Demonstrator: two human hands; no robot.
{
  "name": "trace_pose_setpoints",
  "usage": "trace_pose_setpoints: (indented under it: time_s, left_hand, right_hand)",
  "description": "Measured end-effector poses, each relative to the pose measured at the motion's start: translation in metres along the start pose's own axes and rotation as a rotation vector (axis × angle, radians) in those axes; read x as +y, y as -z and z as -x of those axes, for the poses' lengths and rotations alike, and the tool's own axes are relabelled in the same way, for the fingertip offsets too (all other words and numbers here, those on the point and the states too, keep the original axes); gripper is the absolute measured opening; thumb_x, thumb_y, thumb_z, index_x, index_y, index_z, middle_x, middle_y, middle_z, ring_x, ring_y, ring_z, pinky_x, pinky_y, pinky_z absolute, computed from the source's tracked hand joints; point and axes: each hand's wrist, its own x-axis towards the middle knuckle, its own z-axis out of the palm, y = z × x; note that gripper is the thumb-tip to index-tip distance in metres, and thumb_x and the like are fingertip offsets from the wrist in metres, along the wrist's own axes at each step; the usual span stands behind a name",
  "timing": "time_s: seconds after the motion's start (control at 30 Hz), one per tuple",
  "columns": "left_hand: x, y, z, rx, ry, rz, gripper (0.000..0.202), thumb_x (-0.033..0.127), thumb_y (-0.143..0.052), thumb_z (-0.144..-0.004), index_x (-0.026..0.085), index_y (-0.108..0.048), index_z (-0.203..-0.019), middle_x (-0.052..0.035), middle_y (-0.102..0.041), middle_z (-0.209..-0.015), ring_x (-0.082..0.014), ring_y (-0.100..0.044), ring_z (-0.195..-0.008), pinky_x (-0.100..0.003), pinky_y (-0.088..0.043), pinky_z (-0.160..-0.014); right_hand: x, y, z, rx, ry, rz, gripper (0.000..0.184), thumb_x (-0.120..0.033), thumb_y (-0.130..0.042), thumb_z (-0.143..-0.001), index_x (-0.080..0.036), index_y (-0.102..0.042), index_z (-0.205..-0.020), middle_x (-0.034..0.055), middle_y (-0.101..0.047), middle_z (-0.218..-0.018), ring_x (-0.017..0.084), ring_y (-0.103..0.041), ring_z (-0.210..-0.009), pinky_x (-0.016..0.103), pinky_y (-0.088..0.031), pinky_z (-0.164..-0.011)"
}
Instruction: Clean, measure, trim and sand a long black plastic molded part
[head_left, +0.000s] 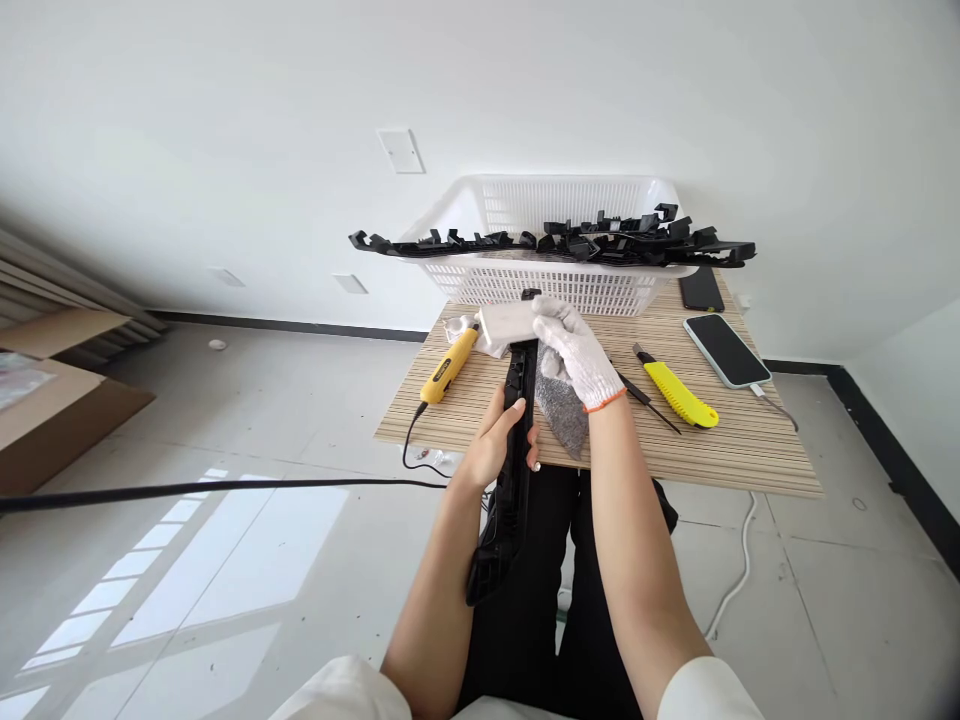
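Observation:
My bare left hand [493, 440] is wrapped around a long black plastic trim piece [514, 490], which slants from over the table down toward my lap. In a white knit glove, my right hand [570, 345] grips the end of a flat white rectangular block [508, 323]. The block lies across the upper part of the trim piece; whether the two touch, I cannot tell. Beneath my right hand a grey speckled cloth [564, 410] rests at the table edge. To the left lies a yellow corded tool [448, 368].
A white plastic basket [540, 285] at the wall carries several more black trim pieces [637, 245] across its rim. On the wood-grain table [735, 455] lie a yellow utility knife [681, 393], a thin dark tool [651, 398] and two phones [726, 350]. A cardboard box [60, 430] stands left.

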Motion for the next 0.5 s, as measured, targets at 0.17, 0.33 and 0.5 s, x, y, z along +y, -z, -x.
trace_pose_setpoints:
  time_s: [0.17, 0.33, 0.5]
  left_hand:
    - [0.0004, -0.0001, 0.0019, 0.000, 0.023, -0.006, 0.029, 0.047, -0.052, -0.094, 0.026, -0.037, -0.105, 0.0088, -0.056, -0.064, -0.0114, -0.054, -0.041, -0.026, -0.051, -0.044]
    - [-0.0008, 0.0009, 0.0023, -0.004, 0.022, -0.012, 0.030, 0.049, -0.051, -0.095, 0.026, -0.038, -0.109, 0.0086, -0.056, -0.064, -0.0114, -0.054, -0.040, -0.026, -0.050, -0.043]
    - [-0.0019, 0.0016, 0.0018, 0.000, 0.029, -0.004, 0.030, 0.048, -0.052, -0.094, 0.026, -0.038, -0.109, 0.0086, -0.056, -0.064, -0.0114, -0.054, -0.041, -0.025, -0.050, -0.043]
  right_hand:
    - [0.0010, -0.0018, -0.0002, 0.054, 0.030, -0.029, 0.038, -0.042, -0.069, -0.082, -0.029, -0.055, -0.115, -0.0102, -0.049, -0.055, 0.006, -0.043, -0.036, 0.016, -0.025, -0.033]
    - [0.0007, -0.0029, -0.0014, -0.013, -0.021, -0.004, 0.039, -0.043, -0.070, -0.081, -0.029, -0.056, -0.115, -0.0104, -0.047, -0.051, 0.007, -0.041, -0.035, 0.016, -0.022, -0.032]
    - [-0.0003, -0.0035, -0.0009, 0.000, -0.005, -0.003, 0.040, -0.043, -0.070, -0.081, -0.029, -0.055, -0.117, -0.0099, -0.049, -0.052, 0.007, -0.043, -0.036, 0.016, -0.025, -0.032]
